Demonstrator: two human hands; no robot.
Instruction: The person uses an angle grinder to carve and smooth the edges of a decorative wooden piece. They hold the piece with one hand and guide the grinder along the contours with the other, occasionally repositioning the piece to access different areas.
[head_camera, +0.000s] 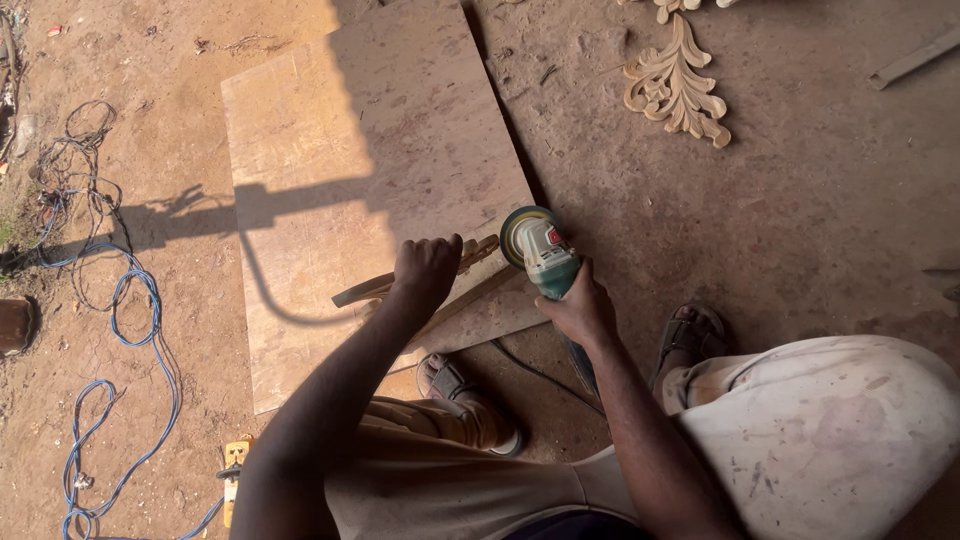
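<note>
Head view: right hand (578, 310) on grinder (540, 252)

Angle grinder (541, 255): showing a pale teal-green body, a small red label patch and a tan disc edged in dark grey. Curved wooden strip (420, 278): reading mid brown, lying against a plywood sheet (330, 180) that is glowing orange-tan in sun and dulling to grey-brown in shade. Carved leaf ornament (675, 85): appearing pale cream; cable (140, 340) running bright blue over reddish-brown earth; trousers (820, 430) showing off-white with grey smudges; 2 sandals appearing dark brown.
</note>
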